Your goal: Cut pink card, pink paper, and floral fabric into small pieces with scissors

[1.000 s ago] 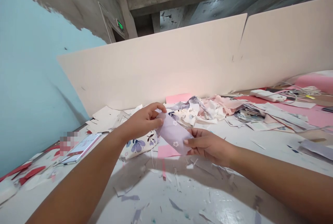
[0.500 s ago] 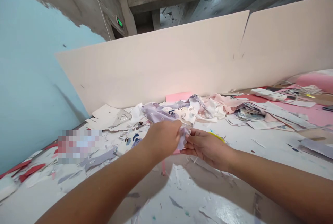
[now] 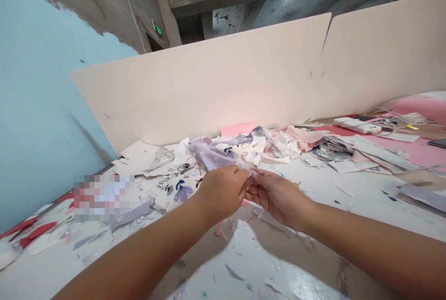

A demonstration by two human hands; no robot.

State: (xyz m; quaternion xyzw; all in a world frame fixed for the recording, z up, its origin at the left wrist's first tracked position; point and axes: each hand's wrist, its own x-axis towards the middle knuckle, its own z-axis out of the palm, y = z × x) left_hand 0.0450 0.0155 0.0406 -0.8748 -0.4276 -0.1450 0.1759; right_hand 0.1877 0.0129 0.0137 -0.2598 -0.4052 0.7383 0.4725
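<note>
**Left hand (image 3: pixel 222 193) and right hand (image 3: pixel 277 200) pinch a lilac floral cloth (image 3: pixel 211 155)**

Both hands are narrow, with the fingertips closed on the cloth's near corner and almost meeting. The tight pinch looks meant to hold that small edge between them. The crumpled cloth lies in front of the pale board (image 3: pixel 195 91), its long axis slanting from far left down to the right. Its near end points at the fingertips, and the rest trails back onto a heap of fabric scraps (image 3: pixel 278 146) nearer the board. Just left of the hands, on the white table (image 3: pixel 348 209), lies a cream cloth printed with blue flowers (image 3: pixel 181 191). Toward the board sit a clear set square (image 3: pixel 160 158) and a pink card (image 3: pixel 237 129). Farther right along it are a stack of papers (image 3: pixel 365 158) and a white power strip (image 3: pixel 355 125).
</note>
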